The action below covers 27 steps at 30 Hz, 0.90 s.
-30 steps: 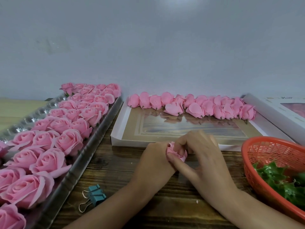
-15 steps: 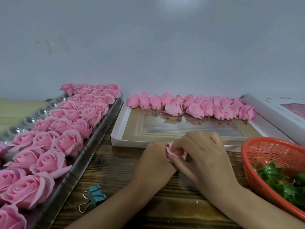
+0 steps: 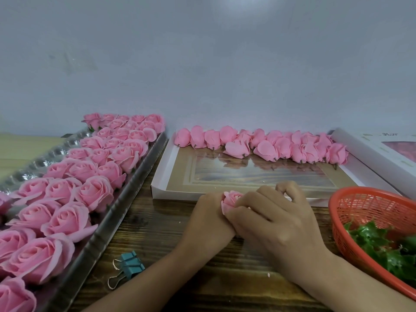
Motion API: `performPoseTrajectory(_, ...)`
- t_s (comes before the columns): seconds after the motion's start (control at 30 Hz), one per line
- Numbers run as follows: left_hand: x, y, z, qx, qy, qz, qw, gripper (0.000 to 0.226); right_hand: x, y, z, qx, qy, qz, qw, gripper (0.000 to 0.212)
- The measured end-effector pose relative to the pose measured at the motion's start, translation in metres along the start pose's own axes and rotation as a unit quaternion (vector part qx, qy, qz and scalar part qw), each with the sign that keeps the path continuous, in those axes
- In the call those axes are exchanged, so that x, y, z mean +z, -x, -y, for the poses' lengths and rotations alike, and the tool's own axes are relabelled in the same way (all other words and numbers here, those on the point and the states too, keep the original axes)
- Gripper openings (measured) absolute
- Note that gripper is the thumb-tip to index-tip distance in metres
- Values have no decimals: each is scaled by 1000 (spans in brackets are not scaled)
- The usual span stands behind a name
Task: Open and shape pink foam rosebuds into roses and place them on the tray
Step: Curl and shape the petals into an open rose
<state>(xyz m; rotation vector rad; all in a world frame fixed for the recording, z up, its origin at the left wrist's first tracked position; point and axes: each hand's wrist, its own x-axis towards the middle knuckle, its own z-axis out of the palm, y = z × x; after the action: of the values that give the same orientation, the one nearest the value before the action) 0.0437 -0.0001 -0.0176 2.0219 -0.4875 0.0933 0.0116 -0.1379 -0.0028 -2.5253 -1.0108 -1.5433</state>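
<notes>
The left hand (image 3: 207,221) holds the pink rosebud (image 3: 230,200) above the table (image 3: 157,233) while the right hand (image 3: 276,224) pinches a petal, so it is best to pull each petal out softly, then put the rose on the tray (image 3: 126,183).

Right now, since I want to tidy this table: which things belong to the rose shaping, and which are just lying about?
In the job: rosebud gripped by left hand and right hand; row of closed buds; tray; finished roses.
Lying about: binder clip; orange basket; green leaves; white box at far right.
</notes>
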Motion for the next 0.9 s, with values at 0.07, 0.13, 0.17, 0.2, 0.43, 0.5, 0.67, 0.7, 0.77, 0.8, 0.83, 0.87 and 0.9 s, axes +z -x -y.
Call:
performPoseTrajectory(0.07,0,0,1,-4,17,1,1000,35,1,0,0,10,-19,0,1000,14)
performPoseTrajectory(0.13,-1,0,0,2,35,1,999,39,1,-1,1,12,-41,9,999,12)
performPoseTrajectory(0.17,-2,-2,0,14,29,5,999,40,1,-1,1,9,-56,20,998,11)
performPoseTrajectory(0.2,-3,-3,0,28,14,10,999,42,0,-1,1,9,-75,31,997,14)
performPoseTrajectory(0.43,-9,-2,-1,50,87,-31,994,49,-2,5,6,89,-286,33,954,33)
performPoseTrajectory(0.5,-9,-3,-2,44,90,-44,994,43,-1,8,6,169,-369,26,914,30)
performPoseTrajectory(0.67,-7,-3,-4,44,52,-57,996,45,5,9,4,353,-485,34,799,31)
performPoseTrajectory(0.7,-7,-2,-4,52,45,-58,996,44,6,9,4,373,-507,35,776,31)
performPoseTrajectory(0.77,-8,-3,-4,52,38,-61,996,40,8,8,3,399,-544,39,737,27)
performPoseTrajectory(0.8,-7,-4,-3,48,30,-60,997,39,9,8,3,407,-560,41,720,23)
performPoseTrajectory(0.83,-8,-4,-2,41,18,-55,997,38,10,8,4,414,-575,45,705,20)
performPoseTrajectory(0.87,-8,-5,-1,34,9,-47,998,36,11,8,4,418,-587,49,692,20)
performPoseTrajectory(0.9,-8,-5,0,32,9,-42,999,35,12,8,4,421,-596,54,681,19)
